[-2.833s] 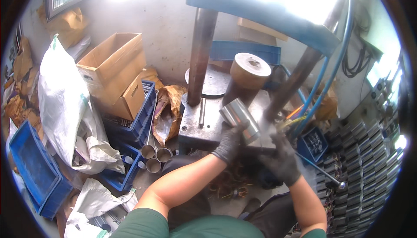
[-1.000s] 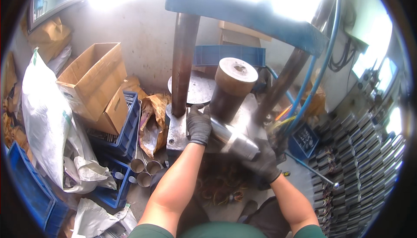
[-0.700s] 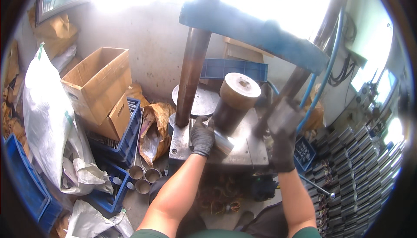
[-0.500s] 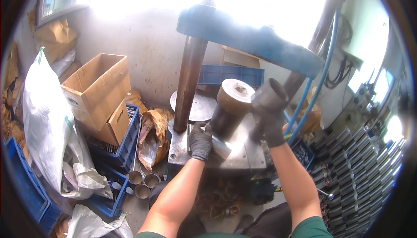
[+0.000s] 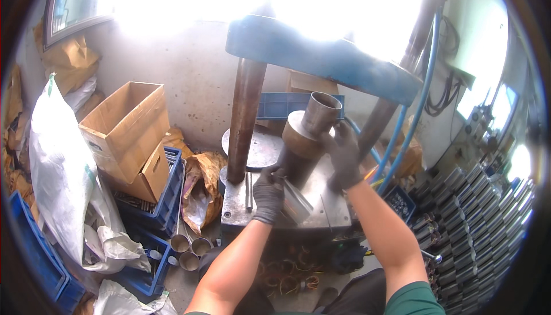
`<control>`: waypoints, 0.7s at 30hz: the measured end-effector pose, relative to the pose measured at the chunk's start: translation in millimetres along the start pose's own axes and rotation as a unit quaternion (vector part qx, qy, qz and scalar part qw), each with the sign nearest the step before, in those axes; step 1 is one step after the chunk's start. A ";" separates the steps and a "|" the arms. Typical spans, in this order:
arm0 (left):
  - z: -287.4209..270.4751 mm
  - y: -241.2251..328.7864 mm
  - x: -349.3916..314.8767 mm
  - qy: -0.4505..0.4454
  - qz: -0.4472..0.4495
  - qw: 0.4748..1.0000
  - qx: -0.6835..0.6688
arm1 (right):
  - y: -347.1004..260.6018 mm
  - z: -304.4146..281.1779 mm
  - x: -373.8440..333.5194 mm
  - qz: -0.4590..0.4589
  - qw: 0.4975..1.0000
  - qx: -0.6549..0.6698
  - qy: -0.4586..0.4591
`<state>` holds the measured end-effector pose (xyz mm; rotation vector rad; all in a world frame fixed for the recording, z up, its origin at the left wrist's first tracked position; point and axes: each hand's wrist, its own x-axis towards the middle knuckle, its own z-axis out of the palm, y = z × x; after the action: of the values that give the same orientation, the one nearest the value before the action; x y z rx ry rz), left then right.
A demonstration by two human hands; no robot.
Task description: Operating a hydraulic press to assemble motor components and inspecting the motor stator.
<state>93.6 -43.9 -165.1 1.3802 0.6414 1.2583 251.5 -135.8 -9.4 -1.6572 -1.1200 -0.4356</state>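
A short pipe (image 5: 322,114) is standing on top of the round block (image 5: 301,142), its hollow mouth facing upward, so the setting of that piece is looking nearly done. The right hand (image 5: 343,157), gloved and blurred, is hovering at the block's right side with its fingers pointing up near the pipe's lower end; I cannot tell whether it is touching the pipe or already clear of it. The gloved left hand (image 5: 268,194) is resting in front of the block and to its left, fingers curling by the upper end of a shiny tube (image 5: 298,206); the undersides are hidden, so I cannot tell how firmly, if at all, they are gripping it. That tube is lying tilted on the steel plate (image 5: 336,213) in front of the block, apart from the pipe, so its part of the work is seemingly not yet done. A thin rod (image 5: 249,191) is lying left of the block, seemingly untouched. The blue crossbar (image 5: 321,56) is hanging well above the block, pressing on nothing there. Well to the block's right, many stacked tubes (image 5: 470,223) are lying in rows; whether they are finished or waiting, I cannot tell.
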 end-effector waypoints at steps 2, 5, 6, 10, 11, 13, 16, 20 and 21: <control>3.1 17.1 -11.7 -0.025 0.040 0.999 0.014 | -1.3 -18.8 -36.8 0.025 0.997 0.066 -0.024; 0.8 43.9 -41.8 -0.103 0.165 0.979 0.054 | -13.7 -58.5 -103.7 0.222 0.931 0.215 -0.194; -0.1 52.2 -54.7 -0.177 0.167 0.970 -0.011 | -17.7 -73.8 -116.7 0.314 0.890 0.178 -0.279; -6.5 75.7 -96.7 -0.358 0.326 0.873 0.058 | -37.6 -102.9 -165.7 0.601 0.554 0.464 -0.342; -2.3 79.1 -105.8 -0.372 0.326 0.868 0.053 | -36.5 -112.2 -171.8 0.616 0.576 0.435 -0.314; 7.5 85.3 -125.8 -0.497 0.258 0.828 -0.034 | -27.5 -137.0 -192.1 0.610 0.489 0.487 -0.388; 20.6 93.3 -148.4 -0.475 0.446 0.758 0.004 | 13.0 -159.1 -220.4 0.513 0.636 0.346 -0.461; 39.7 96.3 -182.4 -0.511 0.421 0.748 0.035 | 61.9 -189.4 -254.7 0.164 0.810 0.129 -0.549; 44.2 90.1 -179.9 -0.531 0.404 0.744 0.036 | 72.5 -197.4 -261.2 0.228 0.797 0.077 -0.554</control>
<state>58.2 -244.0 -131.5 2.2249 -0.8095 0.7870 228.5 -432.2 -164.4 -1.9551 -1.4066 1.0704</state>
